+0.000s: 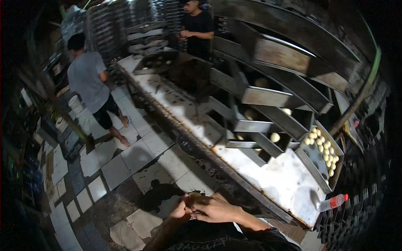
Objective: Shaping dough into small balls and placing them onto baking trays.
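Observation:
My left hand [181, 207] and my right hand [213, 209] meet at the lower middle, both closed around something small and brownish [194, 195] that is mostly covered by my fingers. Beside them, to the right, runs a long white-topped table [264, 171] with a rusty edge. At its near end a metal tray [312, 159] holds several pale dough balls [320, 148]. A clear bottle with a red cap [333, 203] lies at the table's corner.
Stacked metal trays [268, 96] rise along the table's right, some holding dough balls. A person in grey [88, 79] walks on the tiled floor [132, 157] at left; another in black [197, 29] stands behind the table. A bucket [75, 104] and poles line the left.

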Motion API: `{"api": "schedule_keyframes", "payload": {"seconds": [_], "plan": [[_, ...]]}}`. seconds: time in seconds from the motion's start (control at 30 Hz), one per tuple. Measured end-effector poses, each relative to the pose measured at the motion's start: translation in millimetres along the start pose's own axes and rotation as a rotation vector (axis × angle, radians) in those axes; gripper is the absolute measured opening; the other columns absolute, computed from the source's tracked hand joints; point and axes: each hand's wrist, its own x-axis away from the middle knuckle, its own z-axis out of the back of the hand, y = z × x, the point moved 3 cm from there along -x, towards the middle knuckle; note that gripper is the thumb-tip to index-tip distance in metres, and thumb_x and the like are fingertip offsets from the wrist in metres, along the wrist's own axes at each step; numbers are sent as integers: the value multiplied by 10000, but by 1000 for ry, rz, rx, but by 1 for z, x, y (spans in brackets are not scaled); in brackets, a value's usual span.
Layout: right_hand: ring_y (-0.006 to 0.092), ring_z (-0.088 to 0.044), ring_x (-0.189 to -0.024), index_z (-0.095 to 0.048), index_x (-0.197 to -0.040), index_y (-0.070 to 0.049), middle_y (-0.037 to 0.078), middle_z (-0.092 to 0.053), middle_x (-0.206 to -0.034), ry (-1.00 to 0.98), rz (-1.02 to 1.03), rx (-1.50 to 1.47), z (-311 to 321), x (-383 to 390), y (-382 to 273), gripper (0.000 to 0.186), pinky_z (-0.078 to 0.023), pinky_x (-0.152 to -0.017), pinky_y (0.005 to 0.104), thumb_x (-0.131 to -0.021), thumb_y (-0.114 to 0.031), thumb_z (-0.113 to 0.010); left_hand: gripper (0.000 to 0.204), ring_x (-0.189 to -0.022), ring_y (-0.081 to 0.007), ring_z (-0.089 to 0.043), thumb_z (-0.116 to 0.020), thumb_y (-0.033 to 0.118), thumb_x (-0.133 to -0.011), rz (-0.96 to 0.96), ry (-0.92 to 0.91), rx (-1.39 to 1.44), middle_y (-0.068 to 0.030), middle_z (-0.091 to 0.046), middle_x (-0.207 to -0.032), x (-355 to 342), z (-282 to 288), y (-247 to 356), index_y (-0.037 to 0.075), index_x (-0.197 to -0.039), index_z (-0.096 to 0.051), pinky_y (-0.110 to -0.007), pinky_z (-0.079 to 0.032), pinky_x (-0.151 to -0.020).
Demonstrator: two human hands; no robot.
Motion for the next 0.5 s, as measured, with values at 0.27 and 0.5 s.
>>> {"api": "schedule_keyframes", "payload": {"seconds": [0.27,0.5], "plan": [[188,-458,-556,-525,-742,25,81,-525,-695,1019,206,86,2,-159,51,142,-398,-501,297,-824,-91,-526,183,-811,-124,-531,-503,106,-857,-504,464,-256,-75,-573,-932,-40,36,53,2,-1004,-532,-266,-447,-690],[166,-482,-881,-508,-970,25,119,-534,-1018,1139,-623,377,52,-276,348,264,-388,-789,312,-902,-215,-422,414,-905,-208,-577,-446,342,-893,-189,357,105,-131,-577,-1019,-136,125,144,-23,-1084,-487,-320,-480,-766]]}}
